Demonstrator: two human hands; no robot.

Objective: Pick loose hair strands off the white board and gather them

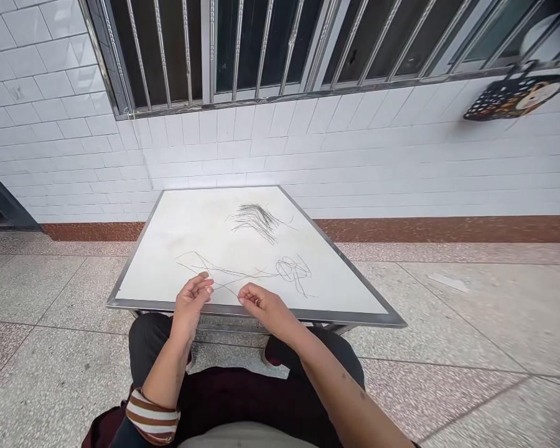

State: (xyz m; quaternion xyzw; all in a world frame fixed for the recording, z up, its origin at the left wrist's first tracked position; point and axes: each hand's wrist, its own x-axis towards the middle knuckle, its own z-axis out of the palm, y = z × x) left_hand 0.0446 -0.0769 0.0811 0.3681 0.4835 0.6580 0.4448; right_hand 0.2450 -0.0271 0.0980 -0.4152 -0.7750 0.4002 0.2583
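My right hand (264,306) is closed in a pinch on a thin dark strand (226,287), just above the table's near edge. Whether the strand is wire or thread, I cannot tell. It runs left to the fingertips of my left hand (193,300), which are curled close to the thumb around its other end. Beyond both hands, long loose strands (233,272) lie across the white tabletop (182,224). They lead right into a looped tangle (294,269). Farther back lies a bundle of short dark strands (256,218), roughly side by side.
The table has a grey metal rim (354,264) and stands near a white tiled wall (242,140). Metal window bars (261,50) are above it. A patterned bag (518,96) hangs at the right. A pale strip (448,282) lies on the speckled floor (74,354).
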